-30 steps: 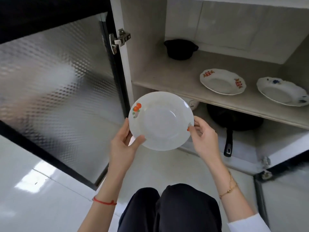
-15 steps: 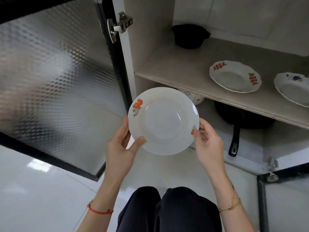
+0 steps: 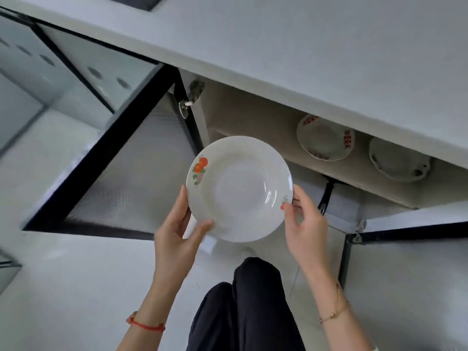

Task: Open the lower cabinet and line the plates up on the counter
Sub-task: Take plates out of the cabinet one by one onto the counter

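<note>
The left hand [image 3: 177,239] grips the lower left rim of a white fruit-print plate [image 3: 239,188]; the right hand [image 3: 305,224] pinches its right edge. Beyond the right hand, two plates [image 3: 325,138] lie on the cabinet shelf [image 3: 266,127], under the tabletop [image 3: 278,46].

Black pan handle [image 3: 326,198] on bottom shelf; glossy white floor [image 3: 63,274].

Pale cabinet shelf [image 3: 258,122] partly hidden under the grey tabletop [image 3: 304,46], two patterned plates [image 3: 325,139] [image 3: 397,159] laid side by side on it, apart
</note>
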A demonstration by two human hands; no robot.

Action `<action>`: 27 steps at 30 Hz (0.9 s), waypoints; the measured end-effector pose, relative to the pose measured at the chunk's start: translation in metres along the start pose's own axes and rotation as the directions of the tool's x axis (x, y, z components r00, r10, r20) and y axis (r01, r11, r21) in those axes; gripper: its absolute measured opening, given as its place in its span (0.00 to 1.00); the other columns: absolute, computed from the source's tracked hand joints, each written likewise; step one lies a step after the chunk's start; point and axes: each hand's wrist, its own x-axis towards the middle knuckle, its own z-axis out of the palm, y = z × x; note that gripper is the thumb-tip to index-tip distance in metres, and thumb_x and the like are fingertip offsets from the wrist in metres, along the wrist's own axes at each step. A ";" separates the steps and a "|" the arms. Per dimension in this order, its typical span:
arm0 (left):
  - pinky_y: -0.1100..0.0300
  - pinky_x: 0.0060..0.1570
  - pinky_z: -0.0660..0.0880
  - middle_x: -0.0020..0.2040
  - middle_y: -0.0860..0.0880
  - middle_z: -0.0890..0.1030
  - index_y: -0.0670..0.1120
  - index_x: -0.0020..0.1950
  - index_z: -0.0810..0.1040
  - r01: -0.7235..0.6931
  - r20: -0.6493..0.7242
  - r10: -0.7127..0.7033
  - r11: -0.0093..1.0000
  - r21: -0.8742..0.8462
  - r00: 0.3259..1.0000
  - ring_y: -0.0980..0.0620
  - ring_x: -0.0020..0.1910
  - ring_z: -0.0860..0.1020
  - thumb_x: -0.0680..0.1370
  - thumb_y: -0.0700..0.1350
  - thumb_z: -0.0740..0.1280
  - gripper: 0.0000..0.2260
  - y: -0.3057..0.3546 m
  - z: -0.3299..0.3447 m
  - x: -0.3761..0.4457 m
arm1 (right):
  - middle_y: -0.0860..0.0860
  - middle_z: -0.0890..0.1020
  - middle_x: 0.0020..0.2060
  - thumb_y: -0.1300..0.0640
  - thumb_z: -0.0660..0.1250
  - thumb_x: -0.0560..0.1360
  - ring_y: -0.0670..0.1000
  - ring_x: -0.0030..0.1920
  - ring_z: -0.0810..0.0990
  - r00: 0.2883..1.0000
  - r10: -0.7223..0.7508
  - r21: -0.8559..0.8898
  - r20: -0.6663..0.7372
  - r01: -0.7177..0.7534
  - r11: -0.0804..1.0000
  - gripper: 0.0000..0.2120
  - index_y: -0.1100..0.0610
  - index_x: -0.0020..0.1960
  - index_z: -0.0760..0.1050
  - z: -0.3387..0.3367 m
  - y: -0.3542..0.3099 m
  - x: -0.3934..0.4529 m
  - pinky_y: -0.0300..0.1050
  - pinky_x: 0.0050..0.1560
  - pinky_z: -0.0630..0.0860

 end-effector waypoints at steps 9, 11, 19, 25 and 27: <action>0.68 0.62 0.71 0.71 0.61 0.71 0.51 0.76 0.63 0.030 -0.010 -0.030 0.999 0.022 0.999 0.62 0.69 0.71 0.71 0.40 0.76 0.37 0.173 -0.004 -0.012 | 0.47 0.80 0.53 0.61 0.61 0.78 0.45 0.52 0.79 1.000 0.020 -0.028 -0.008 -0.020 0.999 0.16 0.52 0.65 0.72 -0.088 -0.143 0.007 0.43 0.55 0.77; 0.70 0.62 0.71 0.71 0.60 0.71 0.51 0.76 0.63 0.031 0.003 -0.032 0.999 0.023 0.999 0.62 0.69 0.71 0.71 0.39 0.76 0.37 0.206 0.001 -0.005 | 0.47 0.81 0.52 0.61 0.62 0.78 0.44 0.51 0.79 1.000 0.008 -0.013 -0.011 -0.008 1.000 0.16 0.51 0.65 0.73 -0.107 -0.169 0.017 0.38 0.53 0.76; 0.70 0.64 0.69 0.71 0.62 0.70 0.54 0.76 0.63 -0.077 0.036 0.074 0.993 0.092 0.997 0.64 0.69 0.69 0.71 0.45 0.76 0.37 0.300 0.037 0.045 | 0.48 0.80 0.49 0.61 0.62 0.78 0.46 0.49 0.79 0.996 -0.062 0.018 -0.064 0.064 0.998 0.12 0.52 0.60 0.74 -0.163 -0.226 0.077 0.29 0.50 0.73; 0.64 0.65 0.70 0.61 0.66 0.77 0.54 0.76 0.62 -0.097 0.074 0.086 0.982 0.165 0.994 0.64 0.62 0.75 0.72 0.44 0.75 0.36 0.329 0.062 0.094 | 0.46 0.81 0.50 0.62 0.62 0.77 0.44 0.50 0.79 0.992 -0.020 0.042 -0.127 0.025 0.999 0.14 0.51 0.61 0.75 -0.176 -0.237 0.125 0.29 0.52 0.72; 0.55 0.66 0.73 0.69 0.59 0.74 0.53 0.77 0.62 -0.100 0.103 0.084 0.981 0.167 0.991 0.54 0.68 0.74 0.72 0.43 0.75 0.36 0.336 0.070 0.113 | 0.46 0.81 0.50 0.62 0.62 0.77 0.45 0.50 0.79 0.988 -0.008 0.047 -0.151 0.015 0.999 0.15 0.50 0.61 0.75 -0.176 -0.237 0.141 0.27 0.50 0.71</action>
